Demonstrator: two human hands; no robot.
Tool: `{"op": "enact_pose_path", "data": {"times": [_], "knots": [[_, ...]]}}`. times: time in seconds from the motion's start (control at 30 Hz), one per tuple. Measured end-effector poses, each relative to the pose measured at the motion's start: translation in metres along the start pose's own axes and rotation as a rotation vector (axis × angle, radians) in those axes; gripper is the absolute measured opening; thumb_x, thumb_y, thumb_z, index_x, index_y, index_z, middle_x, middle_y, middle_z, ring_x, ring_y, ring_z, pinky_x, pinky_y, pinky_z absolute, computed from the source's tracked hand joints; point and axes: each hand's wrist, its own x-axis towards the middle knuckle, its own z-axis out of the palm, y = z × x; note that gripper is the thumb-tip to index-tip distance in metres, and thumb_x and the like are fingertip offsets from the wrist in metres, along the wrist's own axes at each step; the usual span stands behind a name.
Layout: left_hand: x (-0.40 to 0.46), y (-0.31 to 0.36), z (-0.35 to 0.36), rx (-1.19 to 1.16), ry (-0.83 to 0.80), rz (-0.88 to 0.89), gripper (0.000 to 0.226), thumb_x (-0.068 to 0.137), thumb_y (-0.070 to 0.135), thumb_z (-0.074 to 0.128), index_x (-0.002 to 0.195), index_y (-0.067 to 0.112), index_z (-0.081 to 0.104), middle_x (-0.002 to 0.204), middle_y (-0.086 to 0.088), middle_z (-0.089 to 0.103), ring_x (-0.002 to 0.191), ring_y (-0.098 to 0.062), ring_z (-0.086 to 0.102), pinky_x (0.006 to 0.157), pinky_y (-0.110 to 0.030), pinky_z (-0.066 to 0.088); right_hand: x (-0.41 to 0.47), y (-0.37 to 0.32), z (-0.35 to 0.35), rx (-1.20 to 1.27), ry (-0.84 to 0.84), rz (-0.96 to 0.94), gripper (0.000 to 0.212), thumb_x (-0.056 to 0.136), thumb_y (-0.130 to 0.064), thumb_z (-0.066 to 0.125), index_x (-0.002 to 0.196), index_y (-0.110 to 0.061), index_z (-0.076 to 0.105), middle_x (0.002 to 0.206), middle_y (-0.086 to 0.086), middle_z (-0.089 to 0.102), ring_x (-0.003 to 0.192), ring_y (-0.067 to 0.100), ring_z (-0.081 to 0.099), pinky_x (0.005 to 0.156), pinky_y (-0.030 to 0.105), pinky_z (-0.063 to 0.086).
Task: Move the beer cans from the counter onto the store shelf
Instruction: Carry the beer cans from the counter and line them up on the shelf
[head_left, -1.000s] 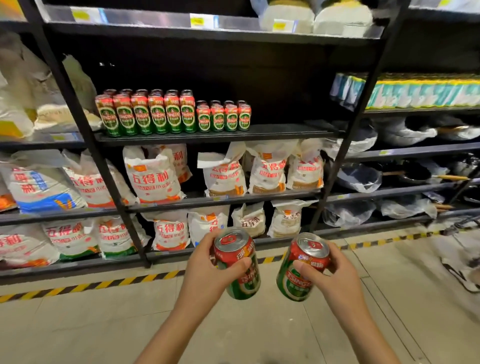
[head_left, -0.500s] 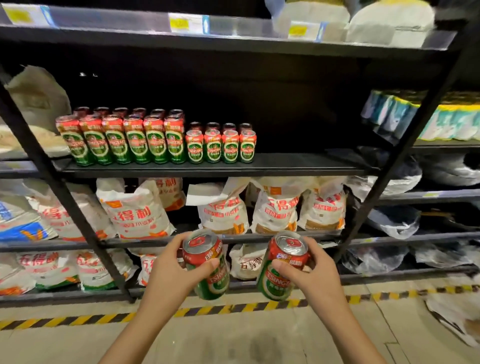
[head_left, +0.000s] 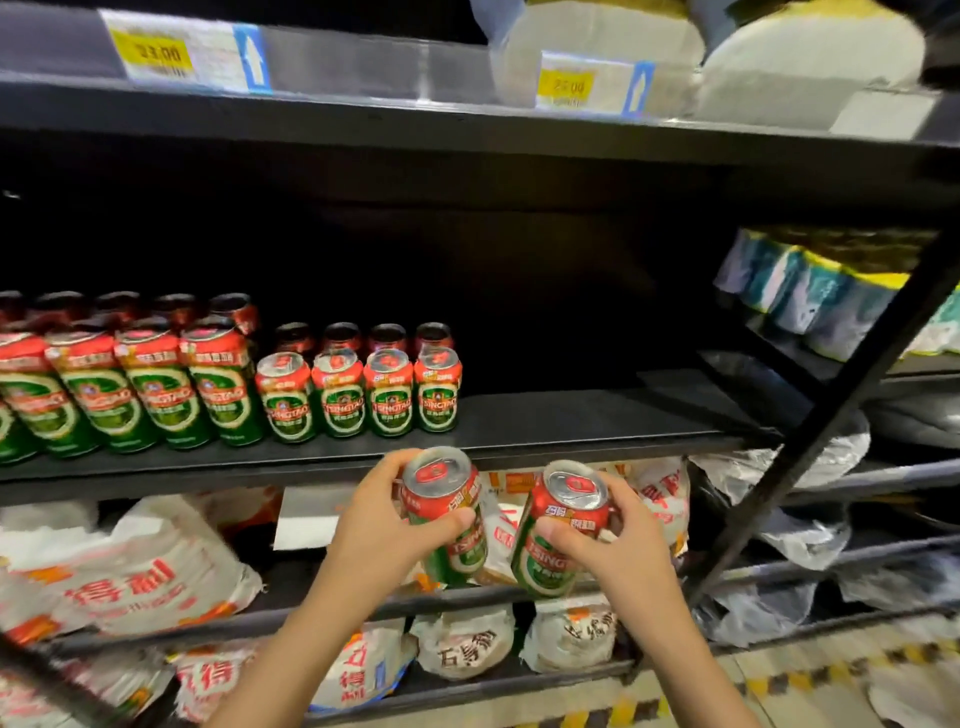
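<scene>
Cans (head_left: 447, 514) raised nearer shelf (head_left: 571, 421), beside shelved cans (head_left: 358, 395).

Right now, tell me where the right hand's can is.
Lower centre of the head view: the can sits in the right hand, just below the shelf edge, beside the left-hand can.

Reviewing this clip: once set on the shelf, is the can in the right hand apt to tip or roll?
The can in the right hand has a flat base like the upright short cans, so it probably stands steady. Laid sideways, its round body would likely roll on the smooth shelf.
</scene>
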Motion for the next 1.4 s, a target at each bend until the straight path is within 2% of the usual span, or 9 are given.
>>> {"op": "enact_pose_path", "data": {"times": [0.2,0.3,0.37,0.47,0.63,0.8,1.03,1.2,1.4], "knots": [[0.061,0.003,0.016,0.015,0.000,0.017,0.047,0.065,0.024,0.083,0.102,0.036,0.055,0.097,0.013,0.065,0.086,0.007,0.061,0.067,-0.012,0.051,0.074,0.005,-0.009,-0.019,-0.034,-0.020,0.045,0.066,-0.020,0.082,0.103,-0.030,0.058,0.096,-0.009,0.067,0.081,-0.007,0.062,0.061,0.007,0.048],[0.090,0.008,0.023,0.043,0.025,0.033,0.048,0.065,0.024,0.082,0.101,0.037,0.053,0.097,0.016,0.064,0.086,0.011,0.060,0.067,-0.007,0.048,0.109,0.011,-0.012,-0.021,-0.056,-0.030,0.049,0.065,-0.024,0.082,0.107,-0.029,0.058,0.099,-0.008,0.068,0.085,-0.004,0.064,0.067,0.016,0.052],[0.107,0.013,0.027,0.036,0.029,0.030,0.048,0.065,0.025,0.082,0.103,0.036,0.054,0.098,0.016,0.065,0.087,0.010,0.061,0.069,-0.010,0.050,0.129,0.011,-0.014,-0.017,-0.079,-0.045,0.048,0.065,-0.024,0.082,0.107,-0.029,0.058,0.099,-0.008,0.068,0.086,-0.002,0.064,0.071,0.021,0.052],[0.132,0.021,0.032,0.079,-0.003,0.051,0.049,0.065,0.031,0.081,0.106,0.034,0.054,0.100,0.017,0.065,0.087,0.009,0.061,0.073,-0.014,0.051,0.158,0.010,-0.018,-0.018,-0.099,-0.080,0.048,0.067,-0.022,0.080,0.109,-0.027,0.058,0.100,-0.009,0.067,0.087,-0.001,0.064,0.071,0.020,0.052],[0.174,0.034,0.039,0.228,-0.051,0.102,0.051,0.066,0.039,0.079,0.107,0.035,0.050,0.096,0.022,0.060,0.085,0.009,0.059,0.066,-0.008,0.049,0.199,0.016,-0.020,-0.018,-0.100,-0.141,0.049,0.069,-0.021,0.079,0.112,-0.028,0.056,0.103,-0.012,0.065,0.091,-0.001,0.063,0.069,0.017,0.051],[0.218,0.045,0.044,0.369,-0.142,0.150,0.055,0.066,0.040,0.079,0.113,0.028,0.053,0.099,0.018,0.060,0.089,0.003,0.060,0.076,-0.015,0.051,0.233,0.022,-0.022,-0.046,-0.105,-0.188,0.053,0.069,-0.022,0.079,0.117,-0.023,0.056,0.108,-0.009,0.064,0.098,0.005,0.061,0.075,0.018,0.050],[0.269,0.047,0.048,0.732,-0.293,0.163,0.060,0.066,0.052,0.073,0.116,0.027,0.051,0.107,0.009,0.061,0.091,-0.009,0.059,0.080,-0.031,0.053,0.273,0.028,-0.015,-0.052,-0.120,-0.157,0.048,0.069,-0.022,0.080,0.109,-0.014,0.056,0.098,-0.004,0.064,0.092,0.011,0.063,0.068,0.017,0.049],[0.285,0.036,0.052,0.843,-0.311,0.168,0.058,0.068,0.048,0.073,0.116,0.027,0.049,0.109,0.007,0.057,0.093,-0.013,0.055,0.081,-0.029,0.048,0.294,0.039,-0.004,-0.094,-0.149,-0.171,0.057,0.067,-0.022,0.081,0.117,-0.019,0.054,0.100,-0.002,0.065,0.094,0.015,0.063,0.072,0.022,0.050],[0.296,0.031,0.052,0.852,-0.403,0.119,0.058,0.074,0.043,0.072,0.122,0.025,0.046,0.118,0.001,0.056,0.101,-0.019,0.056,0.086,-0.034,0.049,0.306,0.043,0.004,-0.091,-0.137,-0.193,0.057,0.067,-0.017,0.082,0.113,-0.028,0.049,0.096,-0.013,0.057,0.087,0.004,0.056,0.069,0.014,0.043]]}}
